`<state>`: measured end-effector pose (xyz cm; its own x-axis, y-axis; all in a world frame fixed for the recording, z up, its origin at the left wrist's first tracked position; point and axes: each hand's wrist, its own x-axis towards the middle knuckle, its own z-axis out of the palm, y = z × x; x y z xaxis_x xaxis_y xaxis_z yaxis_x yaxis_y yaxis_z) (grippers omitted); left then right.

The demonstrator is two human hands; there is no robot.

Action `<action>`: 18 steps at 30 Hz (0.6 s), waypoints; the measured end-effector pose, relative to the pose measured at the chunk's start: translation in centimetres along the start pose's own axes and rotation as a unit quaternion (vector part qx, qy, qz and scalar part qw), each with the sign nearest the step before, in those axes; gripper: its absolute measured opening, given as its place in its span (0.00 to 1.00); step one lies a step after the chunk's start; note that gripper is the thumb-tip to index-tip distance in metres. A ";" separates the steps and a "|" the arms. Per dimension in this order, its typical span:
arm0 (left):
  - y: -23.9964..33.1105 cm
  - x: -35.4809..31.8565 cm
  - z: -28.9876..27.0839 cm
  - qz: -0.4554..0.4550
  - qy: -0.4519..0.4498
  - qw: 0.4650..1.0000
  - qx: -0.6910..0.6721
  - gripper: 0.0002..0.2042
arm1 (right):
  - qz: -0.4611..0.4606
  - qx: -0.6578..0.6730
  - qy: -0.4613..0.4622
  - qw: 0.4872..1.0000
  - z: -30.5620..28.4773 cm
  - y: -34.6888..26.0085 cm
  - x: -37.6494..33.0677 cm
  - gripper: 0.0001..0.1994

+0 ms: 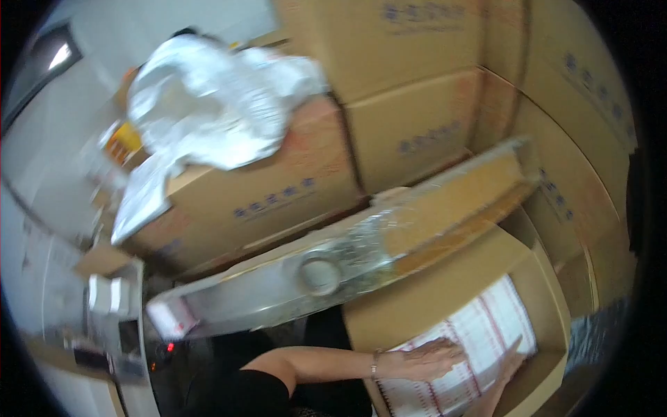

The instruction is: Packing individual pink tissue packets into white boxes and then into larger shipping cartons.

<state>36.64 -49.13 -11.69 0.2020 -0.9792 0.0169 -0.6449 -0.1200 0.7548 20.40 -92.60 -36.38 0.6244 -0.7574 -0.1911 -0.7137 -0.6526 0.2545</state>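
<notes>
White sheets or flat packs with red printed bands (490, 323) lie inside an open cardboard box (445, 278) at the lower right. My left hand (431, 358) rests flat on them, fingers stretched out towards the right, a thin bracelet at its wrist. Close by on the right, my right hand (504, 375) reaches in from the lower edge, its fingers extended along the printed surface near the box's right wall. Neither hand grips anything that I can see. Blur hides whether the white stuff is one stack or separate packs.
Just beyond the box runs a long, narrow ledge wrapped partly in clear film (417, 215), with a roll of tape (319, 273) on it. Large cartons (410, 132) are stacked behind. A white plastic bag (215, 104) drapes over one carton. Small white boxes (109, 294) stand at the left.
</notes>
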 end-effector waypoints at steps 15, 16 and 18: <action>14.3 -38.6 1.1 -0.288 0.459 0.831 0.127 0.15 | -0.524 0.258 0.108 0.804 -32.7 -48.7 -30.8 0.24; 16.1 -41.0 1.8 -0.314 0.518 0.791 0.086 0.16 | -0.523 0.278 0.060 0.803 -32.1 -50.5 -32.1 0.20; 19.4 -44.6 4.7 -0.404 0.593 0.689 0.102 0.17 | -0.632 0.320 0.078 0.702 -30.5 -53.9 -37.9 0.16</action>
<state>11.65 -8.53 -0.93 0.9385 0.2274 0.2598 -0.0346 -0.6868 0.7260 44.84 -28.06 -13.96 0.8790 0.4137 0.2370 0.4749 -0.7158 -0.5119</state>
